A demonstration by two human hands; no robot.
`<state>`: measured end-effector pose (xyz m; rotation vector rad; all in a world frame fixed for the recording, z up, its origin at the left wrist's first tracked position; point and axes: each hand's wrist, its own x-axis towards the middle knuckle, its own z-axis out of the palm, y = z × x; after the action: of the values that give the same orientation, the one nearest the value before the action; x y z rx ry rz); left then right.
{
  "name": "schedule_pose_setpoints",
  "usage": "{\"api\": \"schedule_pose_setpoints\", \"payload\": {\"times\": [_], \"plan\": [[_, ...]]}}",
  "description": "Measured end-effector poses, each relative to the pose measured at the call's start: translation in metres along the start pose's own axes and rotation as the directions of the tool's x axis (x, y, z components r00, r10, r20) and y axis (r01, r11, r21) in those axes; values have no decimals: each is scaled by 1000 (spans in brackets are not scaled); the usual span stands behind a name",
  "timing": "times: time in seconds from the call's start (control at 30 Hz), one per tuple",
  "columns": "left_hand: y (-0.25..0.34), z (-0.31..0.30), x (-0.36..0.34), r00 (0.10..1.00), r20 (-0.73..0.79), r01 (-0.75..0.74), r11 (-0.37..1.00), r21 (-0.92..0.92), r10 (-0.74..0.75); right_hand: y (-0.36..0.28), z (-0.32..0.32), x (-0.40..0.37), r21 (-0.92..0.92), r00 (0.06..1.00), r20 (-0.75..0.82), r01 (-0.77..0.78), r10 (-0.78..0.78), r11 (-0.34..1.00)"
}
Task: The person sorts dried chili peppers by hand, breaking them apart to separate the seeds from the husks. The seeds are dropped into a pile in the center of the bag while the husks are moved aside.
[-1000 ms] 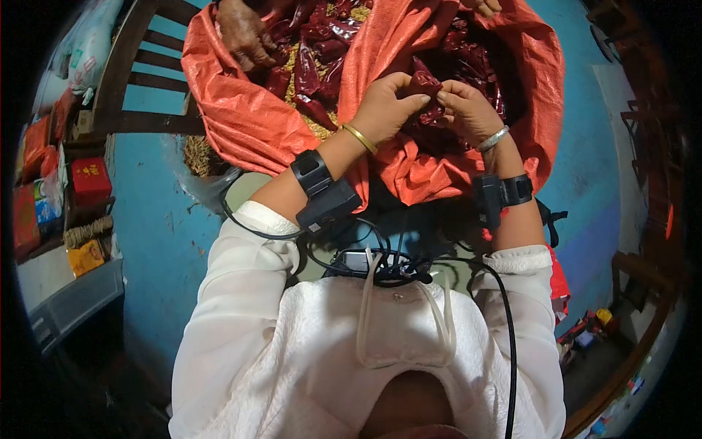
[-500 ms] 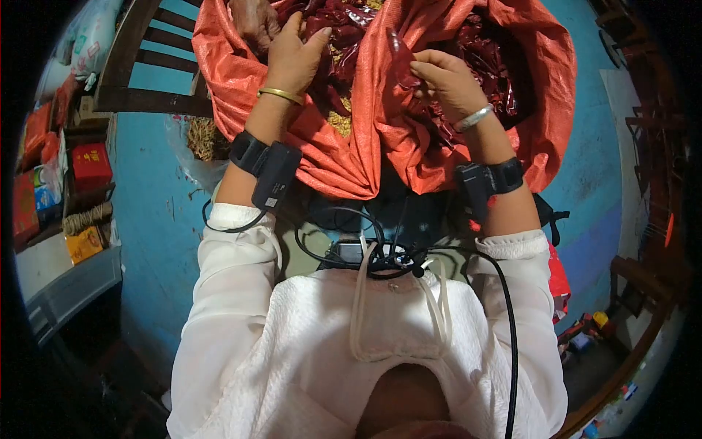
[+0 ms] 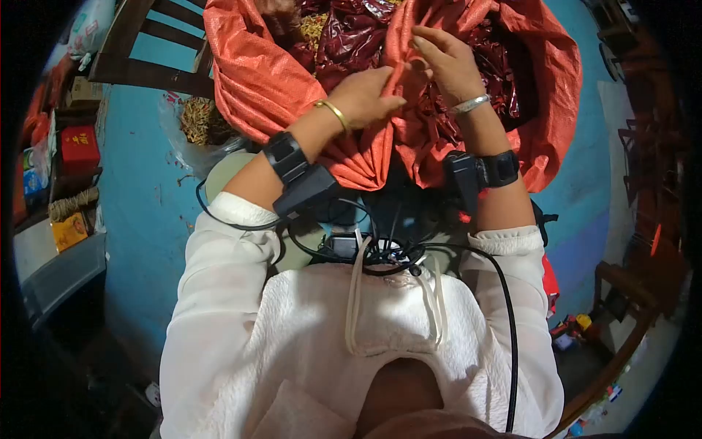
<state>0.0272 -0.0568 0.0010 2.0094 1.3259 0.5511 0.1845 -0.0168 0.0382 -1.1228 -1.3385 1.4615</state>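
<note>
Two orange woven sacks (image 3: 256, 80) stand side by side, their rims meeting in the middle. Glossy dark red dried peppers (image 3: 351, 36) lie over yellowish bits in the left one, and more red peppers (image 3: 497, 66) fill the right one. My left hand (image 3: 369, 95), with a gold bracelet, is at the sacks' shared rim, thumb and fingers apart, fingertips partly hidden by a fold. My right hand (image 3: 450, 66), with a silver bracelet, is bent over the right sack's inner edge. Its fingers are closed on something small that is too unclear to make out.
Another person's hand (image 3: 281, 11) is blurred at the left sack's far edge. A wooden chair (image 3: 146, 72) stands at upper left, above a clear plastic bag (image 3: 201, 124) of brown dried stalks. Black cables (image 3: 380, 256) lie across my lap. Boxes and packets sit on shelves far left.
My left hand has moved right and down, from over the left sack's peppers to the shared rim. My right hand has shifted slightly up; the pepper it held no longer shows clearly.
</note>
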Motion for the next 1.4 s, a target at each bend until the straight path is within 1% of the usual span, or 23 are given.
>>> {"api": "schedule_pose_setpoints", "payload": {"times": [0.03,0.1,0.17,0.23,0.27,0.3,0.37,0.43,0.47,0.5,0.57,0.6,0.63,0.77,0.83,0.87,0.9,0.93,1.0,1.13,1.2,1.3,1.4], "plan": [[6,5,0,998,-7,-63,997,-41,63,3,-4,-1,-116,998,-25,63,-66,991],[21,9,3,968,249,9,998,-54,5,2,-5,-8,-238,990,-41,121,-134,964],[11,40,8,964,242,-91,992,-86,110,-7,1,-24,-378,995,-14,89,-102,921],[20,53,3,967,167,-159,969,-189,192,1,7,-28,-248,992,40,125,-119,961],[13,63,12,897,315,-323,946,-10,310,9,7,-26,-299,975,97,220,-200,929],[13,61,14,898,314,-322,947,-10,309,18,8,-22,-341,948,159,315,-276,886],[22,48,12,860,464,-255,966,34,211,33,7,-12,-384,949,202,305,-243,871],[29,30,2,856,508,-166,982,88,99,40,9,3,-656,948,286,298,-137,693],[32,23,-3,880,465,-165,981,107,97,42,11,10,-744,947,311,299,-86,597],[30,18,-8,902,421,-163,979,125,96,48,14,17,-739,947,310,298,-89,604],[18,8,-15,919,370,-191,975,109,139,62,23,27,-870,932,324,362,-165,334],[11,4,-19,933,310,-221,972,85,185,66,30,26,-901,937,263,324,-231,289],[2,-1,-20,955,251,-172,984,34,158,71,34,29,-901,937,260,322,-232,291],[-10,-21,-10,973,-179,-60,903,426,149,77,33,33,-841,879,431,474,-206,261],[-21,-24,0,958,-184,-113,879,463,220,98,28,37,-859,874,478,446,83,251],[-27,-23,4,957,-129,-152,828,540,259,104,22,36,-783,794,603,607,-69,134],[-32,-21,5,954,-73,-189,770,609,292,96,19,32,-781,791,609,612,-62,128],[-32,-19,2,982,-62,-99,766,635,179,80,17,27,-808,841,518,541,-158,232],[-33,-21,-1,985,-66,-72,721,689,161,71,13,25,-804,904,283,405,-320,435],[-41,-39,-11,993,-51,-26,618,786,108,66,11,22,-878,962,153,237,-226,415],[-49,-46,-14,994,-37,-39,644,764,105,67,15,24,-971,980,124,152,-158,184],[-49,-44,-14,999,43,-38,673,739,9,68,18,23,-960,978,156,182,-136,211],[-36,-36,-13,985,-13,-109,684,722,170,66,18,21,-964,981,168,185,-102,192]]}}
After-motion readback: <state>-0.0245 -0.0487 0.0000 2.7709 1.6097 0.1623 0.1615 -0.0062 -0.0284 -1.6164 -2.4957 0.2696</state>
